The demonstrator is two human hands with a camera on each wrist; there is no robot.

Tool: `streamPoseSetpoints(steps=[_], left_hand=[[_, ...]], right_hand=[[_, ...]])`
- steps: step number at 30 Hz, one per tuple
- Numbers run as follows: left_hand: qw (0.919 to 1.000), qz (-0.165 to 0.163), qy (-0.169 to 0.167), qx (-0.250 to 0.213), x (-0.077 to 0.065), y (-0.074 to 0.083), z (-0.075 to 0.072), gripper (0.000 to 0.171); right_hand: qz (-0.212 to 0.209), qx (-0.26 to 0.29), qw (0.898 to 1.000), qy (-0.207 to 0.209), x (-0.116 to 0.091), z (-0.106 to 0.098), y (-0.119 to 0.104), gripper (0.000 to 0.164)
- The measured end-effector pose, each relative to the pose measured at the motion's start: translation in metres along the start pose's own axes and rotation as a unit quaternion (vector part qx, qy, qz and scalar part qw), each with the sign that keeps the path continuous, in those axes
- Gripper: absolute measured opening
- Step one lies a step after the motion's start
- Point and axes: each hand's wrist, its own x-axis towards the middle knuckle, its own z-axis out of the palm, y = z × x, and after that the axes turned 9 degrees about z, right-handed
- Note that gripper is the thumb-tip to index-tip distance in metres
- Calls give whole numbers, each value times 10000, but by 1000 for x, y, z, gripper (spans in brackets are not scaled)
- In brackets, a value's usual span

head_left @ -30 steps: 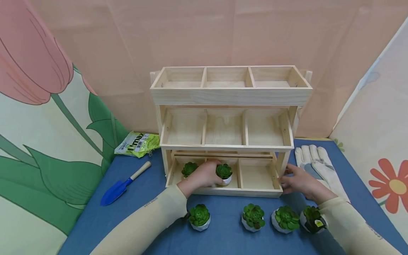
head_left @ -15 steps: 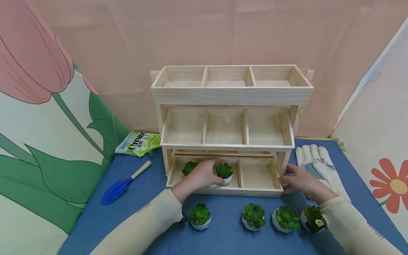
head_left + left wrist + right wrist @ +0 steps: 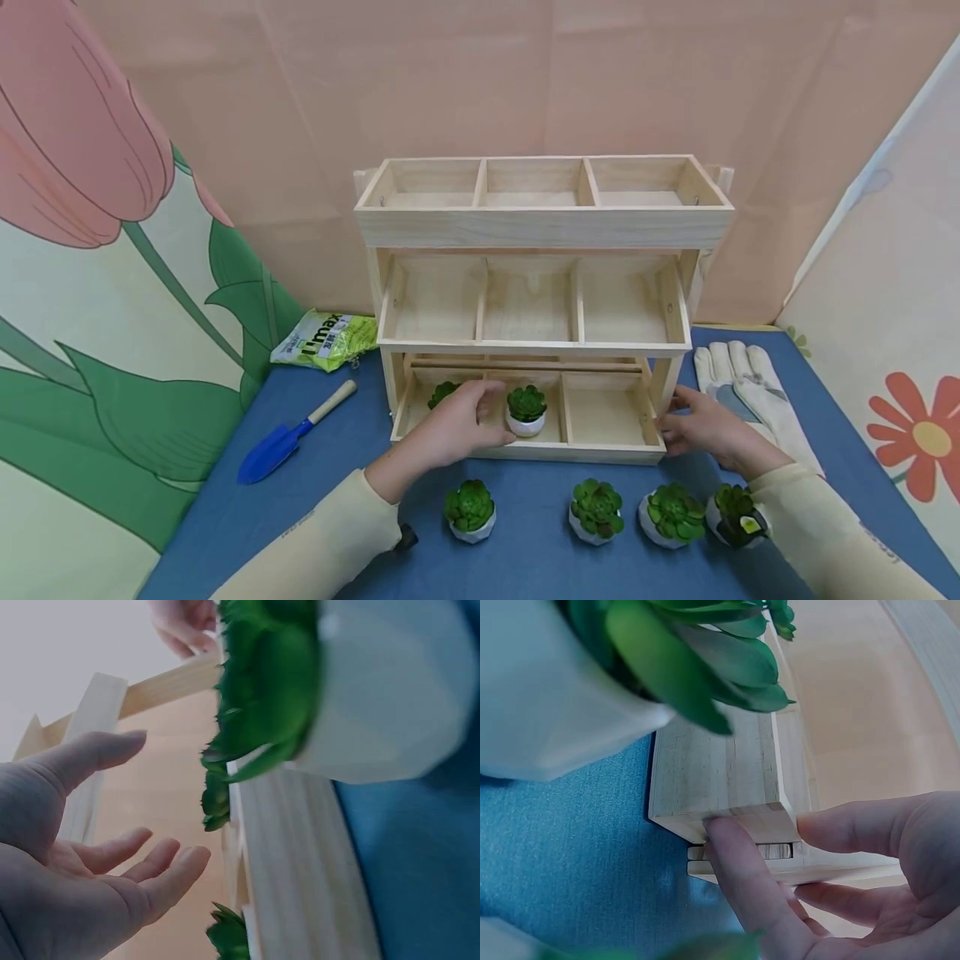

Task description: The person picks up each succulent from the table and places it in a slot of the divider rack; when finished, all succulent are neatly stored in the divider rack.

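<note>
A three-tier wooden plant shelf (image 3: 543, 227) stands on the blue table. In the middle compartment of its lowest tier sits a potted succulent (image 3: 527, 408) in a white pot. My left hand (image 3: 463, 423) is just left of that pot, its fingers spread and holding nothing, as the left wrist view shows. Partly hidden behind this hand, another succulent (image 3: 444, 393) is in the left compartment. My right hand (image 3: 701, 427) grips the lowest tier at its right front corner, with the thumb (image 3: 847, 825) and a finger on either side of the wood.
Several potted succulents (image 3: 470, 510) line the table in front of the shelf. A blue trowel (image 3: 288, 437) and a green-and-white bag (image 3: 324, 338) lie to the left. White work gloves (image 3: 750, 392) lie to the right. The upper two tiers each have three compartments.
My left hand has let go of the succulent in the middle compartment and drawn back to the left, fingers spreading. The right hand stays at the shelf corner.
</note>
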Motion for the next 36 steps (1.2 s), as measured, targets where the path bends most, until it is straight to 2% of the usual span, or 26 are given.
streamPoseSetpoints(steps=[3, 8, 12, 17, 25, 36], left_hand=[[10000, -18, -65, -43, -14, -4, -1, 80], [9986, 163, -174, -473, -36, -12, -6, 76], [9951, 402, -437, -789, -53, -24, -10, 73], [9911, 623, -741, -913, -68, -42, -12, 74], [9806, 819, -1136, -1370, -82, -65, -11, 81], [9780, 571, -1361, -1472, -87, -77, -10, 79]], right_hand=[[16, 13, 10000, -8, 1, 0, 0, 71], [18, 33, 10000, 0, 1, 1, 1, 71], [-12, 30, 10000, -9, 1, 0, 1, 71], [-4, -5, 10000, 26, 0, 0, 1, 70], [7, -3, 10000, 31, 1, 0, 0, 71], [-9, 0, 10000, -2, 1, -1, 0, 72]])
